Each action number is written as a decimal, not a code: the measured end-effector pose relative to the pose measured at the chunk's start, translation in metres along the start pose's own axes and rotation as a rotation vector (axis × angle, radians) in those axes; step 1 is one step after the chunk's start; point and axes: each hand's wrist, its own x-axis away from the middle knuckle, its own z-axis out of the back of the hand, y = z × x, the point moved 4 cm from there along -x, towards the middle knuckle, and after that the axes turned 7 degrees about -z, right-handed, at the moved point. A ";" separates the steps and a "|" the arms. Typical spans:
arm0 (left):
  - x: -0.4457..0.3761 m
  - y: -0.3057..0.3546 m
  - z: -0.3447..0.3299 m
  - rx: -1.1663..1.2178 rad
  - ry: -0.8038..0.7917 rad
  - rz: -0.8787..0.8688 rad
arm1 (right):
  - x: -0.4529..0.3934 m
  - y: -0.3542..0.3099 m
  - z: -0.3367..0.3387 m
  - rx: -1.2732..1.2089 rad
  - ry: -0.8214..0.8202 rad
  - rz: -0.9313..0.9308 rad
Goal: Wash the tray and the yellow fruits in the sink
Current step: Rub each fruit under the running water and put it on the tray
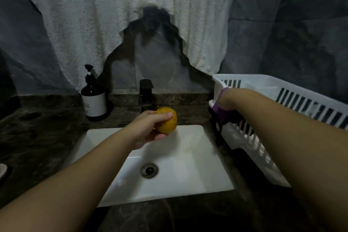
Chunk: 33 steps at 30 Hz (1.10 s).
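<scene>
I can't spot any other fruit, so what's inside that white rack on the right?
Inside the white rack only slatted walls and a white divider show. The right hand reaches over its near corner, and the arm covers much of the interior, so fruit could be hidden.

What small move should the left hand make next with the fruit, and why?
Probably carry the yellow fruit back under the black faucet. The left hand grips it above the white sink, slightly in front of the spout, and no water visibly touches it.
</scene>
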 end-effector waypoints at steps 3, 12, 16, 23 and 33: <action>0.004 0.003 -0.007 0.008 -0.009 -0.011 | -0.003 0.007 0.001 0.049 -0.083 -0.066; 0.018 0.009 -0.009 0.416 0.074 -0.035 | 0.042 -0.025 0.037 -0.552 0.491 0.177; 0.019 0.005 -0.008 0.605 0.079 -0.056 | 0.056 -0.076 -0.027 -1.208 0.145 0.288; 0.012 -0.031 0.001 0.658 -0.009 0.033 | 0.068 -0.117 -0.098 -1.441 0.137 0.410; 0.006 -0.039 0.010 0.576 -0.037 -0.003 | 0.062 -0.111 -0.116 -1.186 0.342 0.609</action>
